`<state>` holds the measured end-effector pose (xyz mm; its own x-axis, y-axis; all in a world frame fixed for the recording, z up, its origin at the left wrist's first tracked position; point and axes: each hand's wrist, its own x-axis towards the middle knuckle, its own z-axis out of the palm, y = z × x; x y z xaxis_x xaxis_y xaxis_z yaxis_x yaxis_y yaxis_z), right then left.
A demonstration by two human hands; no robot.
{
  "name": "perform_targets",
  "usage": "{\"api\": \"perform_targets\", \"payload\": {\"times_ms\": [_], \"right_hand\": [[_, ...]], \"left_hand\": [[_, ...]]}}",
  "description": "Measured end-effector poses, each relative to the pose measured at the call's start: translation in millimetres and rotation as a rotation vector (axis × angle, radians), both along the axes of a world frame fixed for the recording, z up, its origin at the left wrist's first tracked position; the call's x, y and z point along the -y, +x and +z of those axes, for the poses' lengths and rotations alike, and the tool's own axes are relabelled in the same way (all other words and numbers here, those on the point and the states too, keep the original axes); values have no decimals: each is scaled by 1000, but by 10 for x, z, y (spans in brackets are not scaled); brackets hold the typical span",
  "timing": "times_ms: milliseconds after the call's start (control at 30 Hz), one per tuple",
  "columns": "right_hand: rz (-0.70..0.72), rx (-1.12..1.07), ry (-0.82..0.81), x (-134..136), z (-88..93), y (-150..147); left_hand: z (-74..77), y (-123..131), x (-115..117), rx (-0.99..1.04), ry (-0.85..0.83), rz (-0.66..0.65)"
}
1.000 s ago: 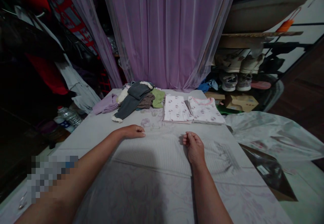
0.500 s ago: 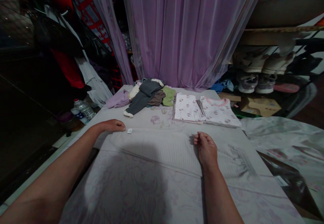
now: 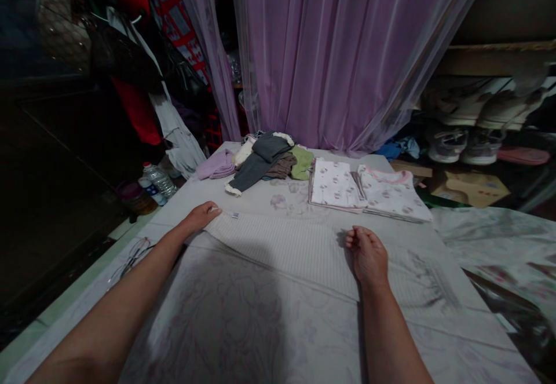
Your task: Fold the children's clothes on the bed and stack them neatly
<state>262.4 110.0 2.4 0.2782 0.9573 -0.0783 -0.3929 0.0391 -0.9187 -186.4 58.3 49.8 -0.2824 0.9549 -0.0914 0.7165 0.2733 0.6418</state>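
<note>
The left hand (image 3: 200,217) sits at the top corner of the ribbed cloth (image 3: 278,251), fingers together on its edge just beside a small white tag (image 3: 235,215); whether they pinch it, I cannot tell. The right hand (image 3: 368,255) rests near the cloth's other top corner, fingers loosely curled, with no grip clearly shown. The pale cloth lies spread flat across the floral sheet (image 3: 208,326), its top edge facing away from the person. Just beyond it are two folded printed garments (image 3: 335,184) side by side and, to their left, a rumpled clothes pile (image 3: 269,161). A lilac curtain (image 3: 339,54) hangs behind them.
</note>
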Motion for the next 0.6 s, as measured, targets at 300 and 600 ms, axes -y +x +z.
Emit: {"api": "perform_targets", "payload": {"times_ms": [300, 600], "right_hand": [[-14, 2, 7, -9, -8, -6], [-7, -13, 3, -15, -9, -4]], "left_hand": [[-117, 26, 129, -215, -6, 46], [-23, -68, 42, -33, -140, 46]]}}
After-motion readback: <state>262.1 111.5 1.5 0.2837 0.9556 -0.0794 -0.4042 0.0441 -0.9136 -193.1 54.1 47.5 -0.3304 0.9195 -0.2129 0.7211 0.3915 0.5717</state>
